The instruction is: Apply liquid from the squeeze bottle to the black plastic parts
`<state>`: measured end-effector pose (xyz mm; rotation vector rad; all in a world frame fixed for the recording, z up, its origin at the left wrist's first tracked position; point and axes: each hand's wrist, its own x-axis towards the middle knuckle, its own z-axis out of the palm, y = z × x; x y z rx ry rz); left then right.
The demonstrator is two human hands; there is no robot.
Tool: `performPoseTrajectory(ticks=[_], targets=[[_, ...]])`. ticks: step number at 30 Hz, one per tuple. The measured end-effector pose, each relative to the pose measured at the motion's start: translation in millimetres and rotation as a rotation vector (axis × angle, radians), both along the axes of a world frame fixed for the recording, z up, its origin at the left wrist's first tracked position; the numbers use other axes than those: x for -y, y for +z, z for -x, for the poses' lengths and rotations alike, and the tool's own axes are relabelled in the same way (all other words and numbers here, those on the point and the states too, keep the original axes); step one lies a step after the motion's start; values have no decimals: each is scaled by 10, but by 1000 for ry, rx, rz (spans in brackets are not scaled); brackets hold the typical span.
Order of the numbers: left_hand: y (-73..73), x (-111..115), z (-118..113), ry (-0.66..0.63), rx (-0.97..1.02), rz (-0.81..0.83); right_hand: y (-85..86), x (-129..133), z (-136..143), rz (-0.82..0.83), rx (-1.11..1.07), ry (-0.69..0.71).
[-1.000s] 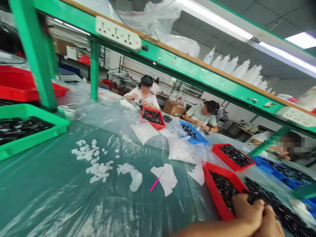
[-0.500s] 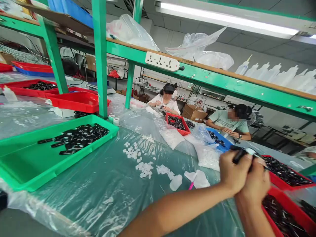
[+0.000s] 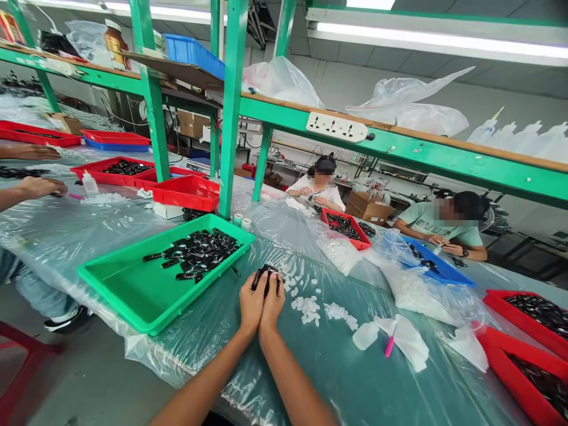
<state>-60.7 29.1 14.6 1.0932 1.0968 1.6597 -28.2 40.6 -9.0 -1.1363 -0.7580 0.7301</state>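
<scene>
My left hand (image 3: 251,300) and my right hand (image 3: 271,302) are pressed side by side over the plastic-covered table, both closed round a bunch of black pieces (image 3: 267,277). Just to their left stands a green tray (image 3: 119,296) with a heap of black pieces (image 3: 202,251) at its far right end. Small white pieces (image 3: 306,309) lie scattered to the right of my hands. Further right are a white bottle (image 3: 365,335) and a pink-tipped tool (image 3: 389,347) on a white sheet (image 3: 408,343).
Red trays (image 3: 497,343) of black parts stand at the right. A blue tray (image 3: 452,275) and plastic bags (image 3: 417,296) lie beyond. Green shelf posts (image 3: 231,118) rise behind the green tray. Two people sit across the table; another person's hands (image 3: 38,186) work at the left.
My hands, holding the black pieces together, have moved left from beside the red trays to near the green tray. The view has turned left, showing another person's hands.
</scene>
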Motion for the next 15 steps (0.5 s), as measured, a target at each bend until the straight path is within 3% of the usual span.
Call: performPoseTrajectory(ticks=[3, 6, 15], targets=[[-183, -110, 196, 62, -40, 64, -163, -109, 185, 37, -4, 51], [-273, -205, 279, 93, -96, 97, -202, -168, 237, 81, 28, 102], [-174, -431, 541, 93, -420, 173, -34, -196, 157, 169, 192, 234]])
